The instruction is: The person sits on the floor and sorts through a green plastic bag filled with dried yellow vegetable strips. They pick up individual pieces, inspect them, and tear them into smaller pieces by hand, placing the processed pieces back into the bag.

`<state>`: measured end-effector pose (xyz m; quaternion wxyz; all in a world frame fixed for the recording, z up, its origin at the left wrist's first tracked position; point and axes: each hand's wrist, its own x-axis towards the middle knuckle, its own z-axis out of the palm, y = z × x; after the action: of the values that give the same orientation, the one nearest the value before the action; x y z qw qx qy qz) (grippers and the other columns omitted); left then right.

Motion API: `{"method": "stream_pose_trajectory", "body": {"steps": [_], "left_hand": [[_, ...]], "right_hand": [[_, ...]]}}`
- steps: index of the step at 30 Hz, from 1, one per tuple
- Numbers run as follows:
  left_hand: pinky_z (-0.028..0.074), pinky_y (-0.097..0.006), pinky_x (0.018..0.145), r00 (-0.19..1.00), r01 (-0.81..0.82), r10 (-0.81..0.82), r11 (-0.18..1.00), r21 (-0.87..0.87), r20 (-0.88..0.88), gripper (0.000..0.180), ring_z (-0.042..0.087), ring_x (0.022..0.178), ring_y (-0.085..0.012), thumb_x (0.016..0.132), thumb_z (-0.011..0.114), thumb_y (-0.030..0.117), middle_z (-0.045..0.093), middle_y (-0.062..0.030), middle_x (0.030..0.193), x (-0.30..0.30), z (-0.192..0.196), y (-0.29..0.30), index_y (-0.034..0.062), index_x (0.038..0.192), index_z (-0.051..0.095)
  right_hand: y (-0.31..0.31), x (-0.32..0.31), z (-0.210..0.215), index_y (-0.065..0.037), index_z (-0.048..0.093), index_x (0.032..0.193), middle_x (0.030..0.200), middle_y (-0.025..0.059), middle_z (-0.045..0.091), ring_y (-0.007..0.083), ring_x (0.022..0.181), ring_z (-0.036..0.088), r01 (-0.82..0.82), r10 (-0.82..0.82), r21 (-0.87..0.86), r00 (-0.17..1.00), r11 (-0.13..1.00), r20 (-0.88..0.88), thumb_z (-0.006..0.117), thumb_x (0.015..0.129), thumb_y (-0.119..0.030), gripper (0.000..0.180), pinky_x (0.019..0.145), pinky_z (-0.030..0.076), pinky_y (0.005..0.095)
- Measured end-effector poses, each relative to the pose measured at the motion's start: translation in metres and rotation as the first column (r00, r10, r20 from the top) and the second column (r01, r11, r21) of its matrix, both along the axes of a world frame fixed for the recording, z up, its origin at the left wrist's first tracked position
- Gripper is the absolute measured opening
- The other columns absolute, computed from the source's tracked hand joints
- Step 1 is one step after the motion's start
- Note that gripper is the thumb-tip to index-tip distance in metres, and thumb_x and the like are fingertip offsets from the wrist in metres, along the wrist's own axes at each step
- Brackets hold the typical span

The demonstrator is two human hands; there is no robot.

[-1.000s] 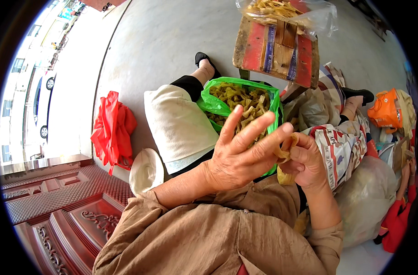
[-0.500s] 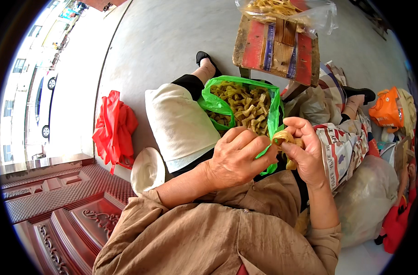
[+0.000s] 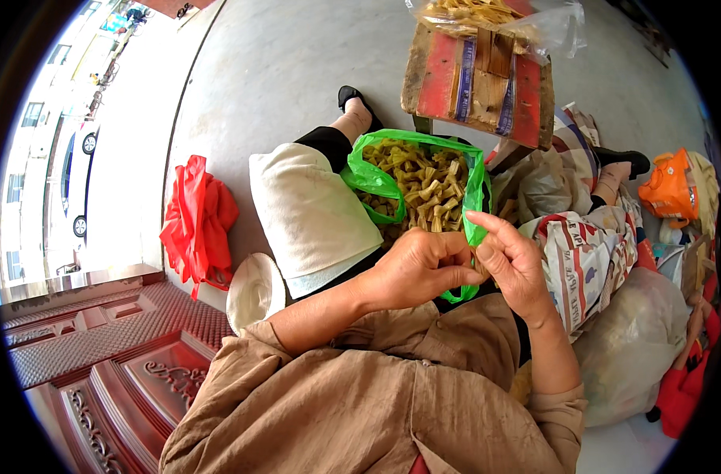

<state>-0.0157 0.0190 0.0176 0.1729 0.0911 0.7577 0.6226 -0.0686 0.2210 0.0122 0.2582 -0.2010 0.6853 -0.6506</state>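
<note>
A: Where are the hands right now?

B: Both meet in the middle of the frame, just below the green plastic bag that sits open on the lap. The left hand is curled, its fingers closed toward the right hand, whose fingers are bent inward with the forefinger raised.

A: Holding anything?

B: Something small seems pinched between them, but it is hidden by the fingers; I cannot tell what it is.

A: And the bag?

B: It is full of tan knotted strips, upper centre of the frame, touching the hands at its near rim.

A: Which step would you say this is?

B: Judging by the pose, working one strip between both hands, likely tying or tightening it.

A: What does the next move call for?

B: Probably a firm pull with both thumbs, then a short reach to the bag. A worn red wooden stool stands above it, a red bag lies at the left.
</note>
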Motion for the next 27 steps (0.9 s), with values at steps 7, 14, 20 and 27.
{"method": "stream_pose_trajectory", "body": {"steps": [7, 14, 20, 27], "left_hand": [[0.052, -0.030, 0.059, 0.802, -0.544, 0.164, 0.597, 0.589, 0.575, 0.015, 0.053, 0.048, -0.0100, 0.095, 0.071, 0.011, 0.063, -0.0032, 0.071, -0.001, 0.027, -0.019, 0.0052, 0.084, 0.062], [0.052, -0.028, 0.071, 0.918, -0.354, 0.277, 0.895, 0.270, 0.283, 0.030, 0.063, 0.072, -0.0118, 0.102, 0.063, 0.031, 0.064, -0.0038, 0.074, -0.015, -0.006, -0.033, 0.0015, 0.100, 0.065], [0.050, -0.039, 0.086, 0.778, -0.245, -0.134, 0.835, -0.492, -0.614, 0.032, 0.064, 0.090, -0.0231, 0.089, 0.070, 0.026, 0.067, -0.0086, 0.098, -0.031, 0.012, -0.029, 0.0054, 0.112, 0.066], [0.047, -0.038, 0.079, 0.594, -0.015, -0.553, 0.719, -0.695, -0.585, 0.014, 0.053, 0.075, -0.0201, 0.081, 0.063, 0.024, 0.048, -0.0018, 0.077, -0.014, -0.010, -0.024, 0.0108, 0.085, 0.058]], "right_hand": [[0.032, 0.001, 0.011, 0.002, 0.057, 0.135, 0.057, -0.0050, 0.041, 0.0052, 0.055, 0.034, -0.046, 0.048, 0.041, 0.997, 0.998, -0.060, 0.070, 0.096, -0.018, 0.045, 0.054, 0.032, 0.0249], [0.027, -0.002, -0.012, -0.003, 0.066, 0.104, 0.058, 0.0061, 0.053, 0.0232, 0.051, 0.055, 0.193, 0.086, 0.270, 0.643, 0.943, -0.761, 0.077, 0.083, -0.006, 0.024, 0.046, 0.043, 0.0334], [0.017, -0.008, -0.001, -0.003, 0.067, 0.101, 0.060, 0.0020, 0.052, 0.0189, 0.052, 0.054, 0.211, 0.267, 0.384, 0.431, 0.899, -0.862, 0.075, 0.080, -0.007, 0.023, 0.044, 0.041, 0.0342], [0.014, 0.002, 0.001, -0.008, 0.057, 0.079, 0.058, 0.0026, 0.052, 0.0187, 0.052, 0.057, -0.042, 0.415, 0.476, 0.559, 0.879, -0.718, 0.074, 0.083, -0.014, 0.018, 0.044, 0.045, 0.0329]]}}
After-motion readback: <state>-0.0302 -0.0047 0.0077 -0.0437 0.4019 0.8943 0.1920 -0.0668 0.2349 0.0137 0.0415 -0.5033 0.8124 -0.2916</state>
